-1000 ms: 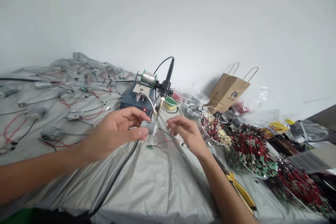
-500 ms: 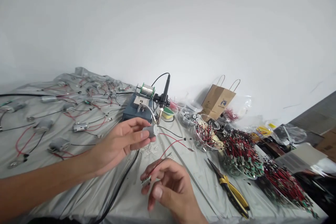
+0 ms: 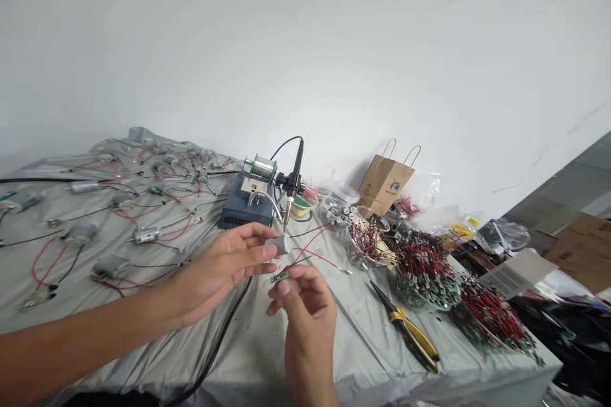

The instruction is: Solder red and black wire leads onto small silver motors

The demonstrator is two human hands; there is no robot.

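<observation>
Motor (image 3: 279, 244), grey and cylindrical, sits in your head camera's view gripped by the curled fingers and thumb of your left hand (image 3: 222, 273), just below the soldering iron tip (image 3: 286, 213), while your right hand (image 3: 305, 305) pinches a small green circuit board (image 3: 279, 277) just beside it, above the grey plastic sheet (image 3: 252, 356).

Soldering stn (image 3: 241, 206) is showing slate blue; just in front of stn, DC motor (image 3: 279, 244) is showing grey, small PCB (image 3: 279, 277) green; right of stn, kraft bag (image 3: 384, 186) is showing brown, pliers (image 3: 405, 331) yellow w/ black, wire bundles (image 3: 422, 270) red.
</observation>
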